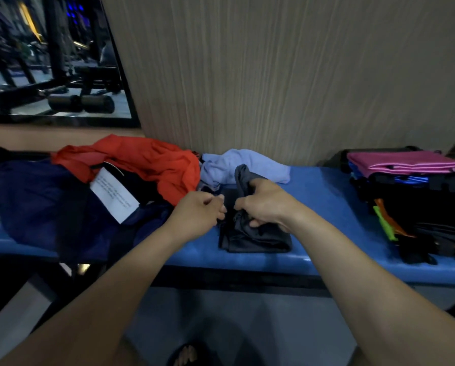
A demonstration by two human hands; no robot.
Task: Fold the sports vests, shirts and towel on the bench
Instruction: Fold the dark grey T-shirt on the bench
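Both hands, left (198, 212) and right (260, 204), grip the dark grey fabric garment (255, 233) on the blue padded table (326, 207); white label (114, 198) writing is unreadable.

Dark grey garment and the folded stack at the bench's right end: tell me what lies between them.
In the head view, only bare blue bench shows between the dark grey garment and the folded stack.

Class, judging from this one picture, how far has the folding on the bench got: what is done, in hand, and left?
Done: a folded stack sits at the bench's right end. In hand: the right hand grips a dark grey garment; the left hand pinches its edge. Left: the orange top, navy garment and light blue towel lie unfolded.
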